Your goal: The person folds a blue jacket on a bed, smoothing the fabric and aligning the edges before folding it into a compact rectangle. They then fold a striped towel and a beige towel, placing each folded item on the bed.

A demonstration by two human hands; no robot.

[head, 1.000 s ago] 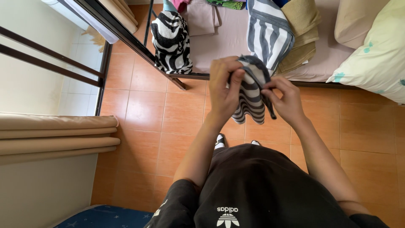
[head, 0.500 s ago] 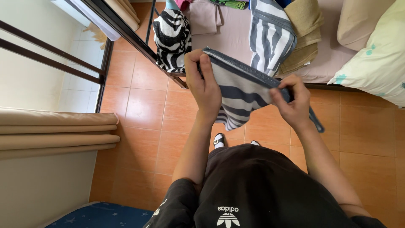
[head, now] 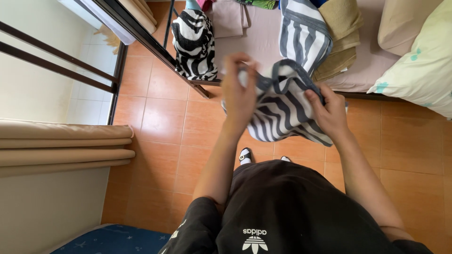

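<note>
Both hands pinch a grey-and-white striped cloth point(head: 282, 110) above the orange tile floor point(head: 160, 122) — left hand point(head: 238, 96) grips its top edge, right hand point(head: 329, 113) its side — bed point(head: 263, 42) just beyond.

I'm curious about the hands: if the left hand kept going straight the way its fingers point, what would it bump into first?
Probably the zebra-striped cloth hanging at the bed's edge, past the striped cloth it holds. The left hand points up-picture; depth is unclear.

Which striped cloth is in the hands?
The grey-and-white striped cloth, held over the floor by left hand and right hand. The zebra-patterned cloth and striped towel lie untouched on the bed.
</note>
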